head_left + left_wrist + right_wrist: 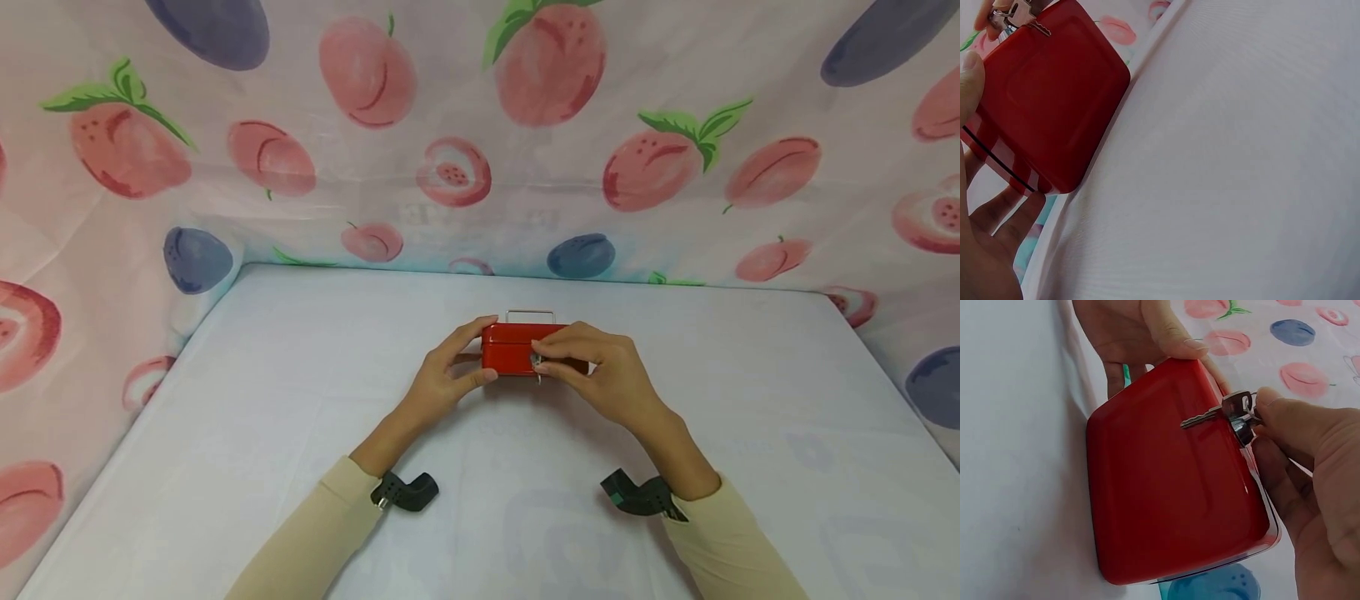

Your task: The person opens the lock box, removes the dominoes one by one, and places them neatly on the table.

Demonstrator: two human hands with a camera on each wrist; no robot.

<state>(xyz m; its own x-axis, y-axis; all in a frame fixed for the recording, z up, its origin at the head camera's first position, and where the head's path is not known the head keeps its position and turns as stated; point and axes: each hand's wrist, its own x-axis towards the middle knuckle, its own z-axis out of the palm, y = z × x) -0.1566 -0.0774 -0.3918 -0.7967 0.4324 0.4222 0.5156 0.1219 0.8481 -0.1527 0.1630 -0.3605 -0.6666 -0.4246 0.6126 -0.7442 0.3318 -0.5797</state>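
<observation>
A small red metal cash box (506,358) stands on the white-covered table, with a thin wire handle (530,312) at its far side. My left hand (442,371) grips its left end, thumb on the near edge and fingers spread behind. My right hand (611,379) pinches a key at the lock (1242,432) on the side of the box. From the same ring a second key (1200,419) dangles across the broad red face. The pinched key's head is mostly hidden by thumb and fingertips. In the left wrist view the dangling key (1038,28) shows at the top.
A white cloth (300,375) covers the table. Behind and at the sides hangs a curtain (525,167) printed with peaches and plums. Each wrist wears a black camera mount (408,492) close to the sleeve cuff.
</observation>
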